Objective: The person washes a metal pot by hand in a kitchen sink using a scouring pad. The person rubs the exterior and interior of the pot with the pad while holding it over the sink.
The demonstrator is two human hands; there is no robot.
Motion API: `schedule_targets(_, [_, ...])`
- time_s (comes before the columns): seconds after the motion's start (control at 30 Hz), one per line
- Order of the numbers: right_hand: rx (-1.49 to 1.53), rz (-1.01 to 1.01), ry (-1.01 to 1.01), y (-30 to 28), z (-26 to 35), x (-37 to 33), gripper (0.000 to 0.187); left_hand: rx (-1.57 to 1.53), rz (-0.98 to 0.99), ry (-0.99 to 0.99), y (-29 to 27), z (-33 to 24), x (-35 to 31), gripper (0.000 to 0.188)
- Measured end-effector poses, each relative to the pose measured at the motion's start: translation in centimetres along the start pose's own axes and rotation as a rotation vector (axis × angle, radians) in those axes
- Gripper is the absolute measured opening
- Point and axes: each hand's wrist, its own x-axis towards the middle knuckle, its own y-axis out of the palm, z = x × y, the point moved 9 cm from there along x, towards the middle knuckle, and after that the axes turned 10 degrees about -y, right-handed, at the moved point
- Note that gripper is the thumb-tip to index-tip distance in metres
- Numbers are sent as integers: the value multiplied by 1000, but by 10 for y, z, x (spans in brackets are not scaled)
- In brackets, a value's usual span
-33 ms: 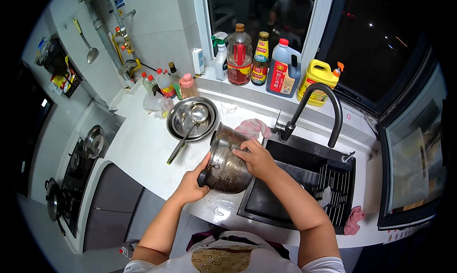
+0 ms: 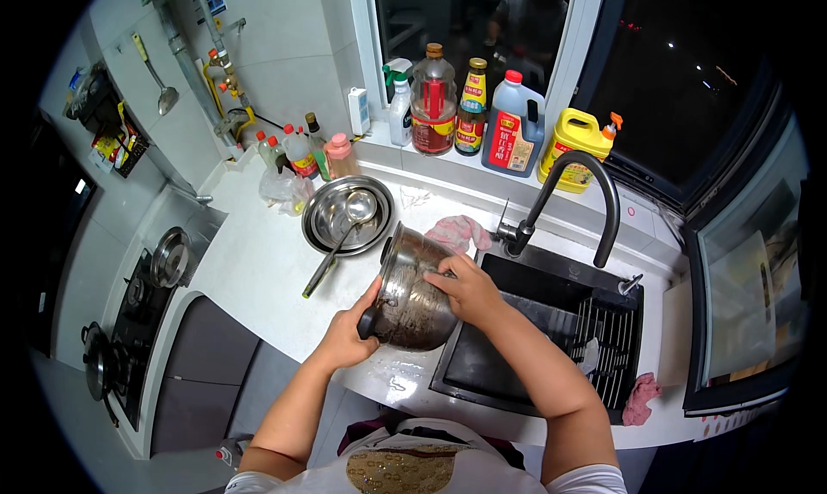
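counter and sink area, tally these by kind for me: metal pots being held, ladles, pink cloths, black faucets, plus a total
Metal pot: 1
Ladle: 1
Pink cloths: 2
Black faucet: 1
Total: 5

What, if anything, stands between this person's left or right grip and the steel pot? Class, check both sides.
Nothing visible does. The left grip is on the steel pot at its black handle, and the right grip touches its side. The ladle lies apart, beyond the pot.
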Motion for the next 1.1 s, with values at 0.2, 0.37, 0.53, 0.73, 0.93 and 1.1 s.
schedule_targets(0.2, [-60, 90, -9, -7, -5, -18, 43, -31, -22, 76, 0, -3, 1, 99])
schedule_targets(0.37, [-29, 6, -20, 2, 8, 9, 41, -5, 17, -3, 2, -1, 1, 99])
schedule_targets(0.53, [1, 23, 26, -7, -2, -20, 48, -12, 5, 43, 3, -2, 2, 100])
schedule_targets(0.73, [-39, 49, -1, -5, -3, -4, 44, -7, -1, 31, 1, -2, 0, 100])
schedule_targets(0.93, [-66, 83, -35, -6, -1, -5, 45, -26, 0, 42, 2, -1, 0, 101])
schedule_targets(1.1, [-54, 79, -36, 0, -2, -1, 45, 3, -9, -1, 0, -1, -3, 101])
